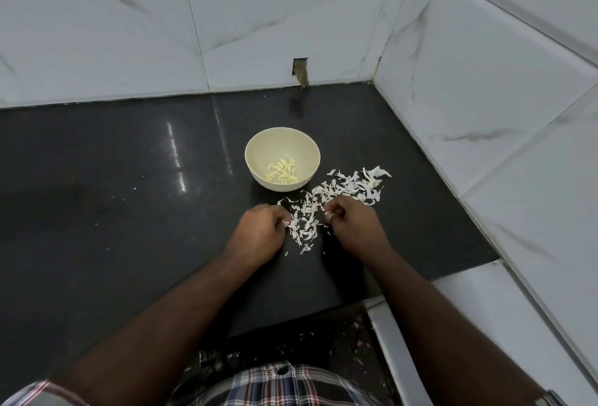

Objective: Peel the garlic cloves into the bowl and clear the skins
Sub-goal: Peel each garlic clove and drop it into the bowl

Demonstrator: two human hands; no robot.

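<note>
Both forearms are stretched forward, converging. The left hand (257, 232) is held knuckles-up with fingers curled inward; the right hand (354, 224) is likewise curled, fingertips pinched together.

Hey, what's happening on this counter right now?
A person is peeling garlic on a black countertop. The left hand and right hand both have curled fingers pinching bits at the near end of a pile of papery garlic skins. A cream bowl just beyond holds the peeled cloves. The skins are not yet cleared.
</note>
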